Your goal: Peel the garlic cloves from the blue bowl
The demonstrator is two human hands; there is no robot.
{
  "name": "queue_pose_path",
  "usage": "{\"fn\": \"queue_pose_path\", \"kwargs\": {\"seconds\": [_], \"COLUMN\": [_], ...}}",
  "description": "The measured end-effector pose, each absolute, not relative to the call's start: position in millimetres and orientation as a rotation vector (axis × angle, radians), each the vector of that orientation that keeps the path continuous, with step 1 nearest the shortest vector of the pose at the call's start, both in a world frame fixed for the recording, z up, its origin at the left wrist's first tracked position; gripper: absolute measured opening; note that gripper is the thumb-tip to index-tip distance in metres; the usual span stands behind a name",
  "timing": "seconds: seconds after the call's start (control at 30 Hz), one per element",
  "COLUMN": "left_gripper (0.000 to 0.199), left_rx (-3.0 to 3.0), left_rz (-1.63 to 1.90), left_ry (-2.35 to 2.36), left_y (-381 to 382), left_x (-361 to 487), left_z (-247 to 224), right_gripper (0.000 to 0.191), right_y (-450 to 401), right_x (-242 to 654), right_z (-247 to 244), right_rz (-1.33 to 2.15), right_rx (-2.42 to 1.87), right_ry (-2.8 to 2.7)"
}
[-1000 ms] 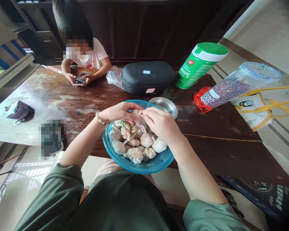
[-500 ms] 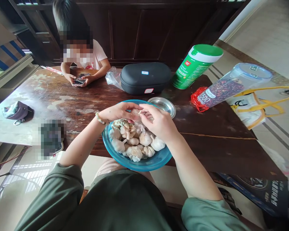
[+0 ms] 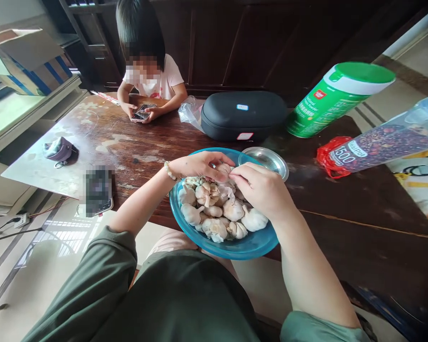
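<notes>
Several whitish garlic bulbs (image 3: 233, 209) lie in a blue translucent bowl (image 3: 224, 250) at the table's front edge. Over the back part of this bowl my left hand (image 3: 204, 165), with a beaded bracelet at the wrist, has its fingers curled round a garlic bulb (image 3: 224, 168). My right hand (image 3: 262, 184) meets it from the right, thumb and fingertips pinched on the same bulb's papery skin. Much of the held bulb is hidden by my fingers. A shallow metal bowl (image 3: 282, 167) stands just behind my right hand, partly behind the blue bowl's rim.
Across the wooden table (image 3: 128, 156) a person (image 3: 155, 88) holds a phone (image 3: 143, 112). Along the back are a black case (image 3: 243, 116), a green canister (image 3: 338, 102) and a clear container (image 3: 388, 142). A small pouch (image 3: 60, 149) and a blurred phone (image 3: 99, 190) lie left.
The view has turned left, so everything appears farther right. Both hands remain together over the bowl, the fingers slightly shifted on the bulb.
</notes>
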State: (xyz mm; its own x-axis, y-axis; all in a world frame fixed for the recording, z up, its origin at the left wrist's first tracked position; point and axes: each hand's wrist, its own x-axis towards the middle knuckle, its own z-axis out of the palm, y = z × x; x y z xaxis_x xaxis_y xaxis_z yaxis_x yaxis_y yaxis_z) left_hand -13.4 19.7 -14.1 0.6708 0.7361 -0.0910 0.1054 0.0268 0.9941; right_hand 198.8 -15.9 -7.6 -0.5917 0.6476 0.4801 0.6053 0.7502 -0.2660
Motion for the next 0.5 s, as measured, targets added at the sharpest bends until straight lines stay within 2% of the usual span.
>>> {"fn": "queue_pose_path", "kwargs": {"seconds": [0.27, 0.5], "left_gripper": [0.054, 0.05], "left_rx": [1.431, 1.363], "left_rz": [0.563, 0.599], "left_ry": [0.701, 0.635], "left_y": [14.3, 13.5], "left_x": [-12.8, -14.3], "left_z": [-6.4, -5.8], "right_gripper": [0.02, 0.02], "right_y": [-19.6, -18.9], "right_x": [200.1, 198.4], "right_z": [-7.9, -7.4], "right_rz": [-0.064, 0.025], "right_rx": [-1.042, -1.045], "right_ry": [-2.374, -2.318]}}
